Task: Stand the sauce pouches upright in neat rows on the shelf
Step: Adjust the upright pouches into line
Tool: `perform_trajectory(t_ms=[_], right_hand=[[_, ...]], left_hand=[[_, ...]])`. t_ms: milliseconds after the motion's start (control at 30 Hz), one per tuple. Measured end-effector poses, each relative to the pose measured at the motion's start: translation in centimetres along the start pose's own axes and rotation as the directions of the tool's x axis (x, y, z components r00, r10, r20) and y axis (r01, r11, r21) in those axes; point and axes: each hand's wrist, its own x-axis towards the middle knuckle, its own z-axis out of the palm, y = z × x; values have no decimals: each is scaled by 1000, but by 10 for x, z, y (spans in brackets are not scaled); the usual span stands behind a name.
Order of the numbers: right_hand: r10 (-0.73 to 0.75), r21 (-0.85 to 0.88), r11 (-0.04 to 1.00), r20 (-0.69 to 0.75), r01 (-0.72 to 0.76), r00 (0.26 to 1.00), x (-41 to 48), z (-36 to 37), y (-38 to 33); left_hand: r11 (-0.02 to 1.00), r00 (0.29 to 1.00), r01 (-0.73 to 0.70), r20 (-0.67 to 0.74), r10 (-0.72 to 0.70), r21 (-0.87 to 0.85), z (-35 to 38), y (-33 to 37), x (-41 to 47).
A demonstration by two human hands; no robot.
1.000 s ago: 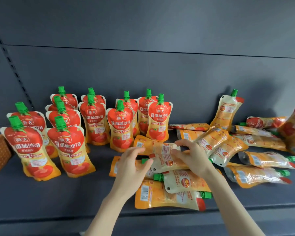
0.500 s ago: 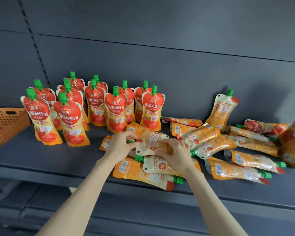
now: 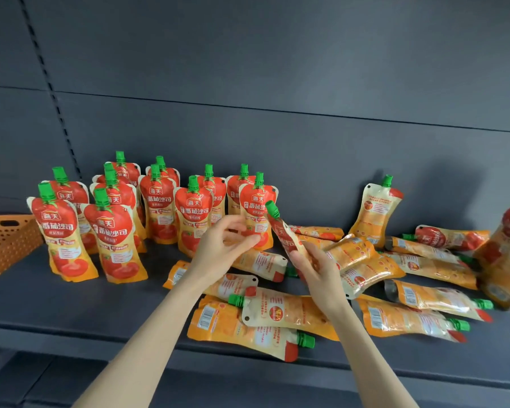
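Observation:
Several red-and-orange sauce pouches with green caps stand upright in rows (image 3: 159, 210) at the left of the dark grey shelf (image 3: 71, 307). More pouches lie flat in a pile (image 3: 277, 316) at the middle and right. My right hand (image 3: 315, 269) grips one pouch (image 3: 283, 234) by its lower part and holds it above the pile, cap tilted up and to the left. My left hand (image 3: 221, 245) hovers just left of that pouch, fingers apart and empty. One pouch (image 3: 376, 213) leans against the back wall.
An orange perforated crate (image 3: 3, 242) sits at the shelf's left end. A blurred heap of pouches (image 3: 507, 254) rises at the right edge. Bare shelf shows in front of the standing rows, and the shelf's front lip (image 3: 71, 334) runs below.
My right hand has lifted one pouch off the pile and turned it towards upright. My left hand has let go and risen beside it. The camera has shifted.

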Motion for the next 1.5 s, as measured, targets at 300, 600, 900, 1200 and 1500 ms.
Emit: perform_trajectory(t_ms=[300, 600, 900, 1200, 1500], right_hand=[[42, 208, 978, -171, -6, 984, 8, -1, 4], [44, 218, 976, -256, 14, 966, 4, 2, 5], [88, 257, 966, -331, -1, 940, 6, -1, 8], [71, 210, 978, -269, -14, 961, 15, 7, 4], [59, 264, 964, -247, 9, 967, 45, 45, -3]], left_hand=[[855, 908, -140, 409, -90, 500, 30, -53, 28], [645, 857, -366, 514, -48, 671, 45, -60, 33], [937, 879, -221, 472, 71, 270, 19, -43, 35], [986, 988, -83, 118, 100, -146, -5, -24, 31], [936, 978, 111, -131, -163, -333, -19, -36, 36]])
